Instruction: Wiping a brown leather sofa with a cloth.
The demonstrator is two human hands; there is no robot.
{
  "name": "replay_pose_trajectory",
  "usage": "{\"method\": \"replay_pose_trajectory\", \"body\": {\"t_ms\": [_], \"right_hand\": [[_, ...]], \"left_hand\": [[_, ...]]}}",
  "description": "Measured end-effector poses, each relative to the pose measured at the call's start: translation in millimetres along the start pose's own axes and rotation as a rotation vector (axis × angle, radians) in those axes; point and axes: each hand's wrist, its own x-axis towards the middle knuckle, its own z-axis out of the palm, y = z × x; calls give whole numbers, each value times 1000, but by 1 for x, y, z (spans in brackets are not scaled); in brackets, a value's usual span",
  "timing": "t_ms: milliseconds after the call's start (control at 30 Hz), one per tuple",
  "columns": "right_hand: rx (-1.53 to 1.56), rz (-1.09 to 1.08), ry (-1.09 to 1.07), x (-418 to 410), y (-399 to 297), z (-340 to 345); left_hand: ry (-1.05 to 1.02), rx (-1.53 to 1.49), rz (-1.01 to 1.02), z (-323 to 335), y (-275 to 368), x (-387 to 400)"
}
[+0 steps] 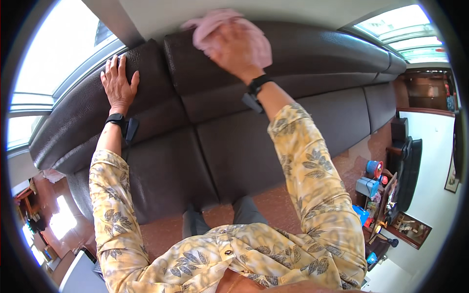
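Note:
A dark brown leather sofa (242, 146) stretches across the view before me. My right hand (234, 49) is spread over a crumpled pink cloth (262, 44) and presses it against the top of the backrest (304, 51). Both cloth and hand are slightly blurred, and the palm is hidden. To the left, my left hand (119, 82) lies flat on the neighbouring backrest section (152, 69), fingers apart, with nothing in it. Each wrist wears a black band with a small device.
Windows flank the sofa at left (58, 47) and right (399, 29), with a pale wall (285, 13) behind it. A cluttered shelf unit (381, 201) with boxes and a woven basket (374, 168) stands at right on the reddish floor (273, 205). A white-edged panel (82, 274) is at lower left.

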Motion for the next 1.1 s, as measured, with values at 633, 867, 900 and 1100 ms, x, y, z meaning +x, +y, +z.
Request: {"method": "replay_pose_trajectory", "body": {"t_ms": [633,867,900,1100], "right_hand": [[-175,349,75,-85,245,-67],[-169,337,117,-85,246,-72],[-147,318,118,-85,245,-70],[-350,229,-33,-73,232,-87]], "left_hand": [[-92,-52,65,-1,-16,5],[51,75,-176,32,2,40],[108,-33,-147,32,-6,36],[93,29,-175,28,-8,37]]}}
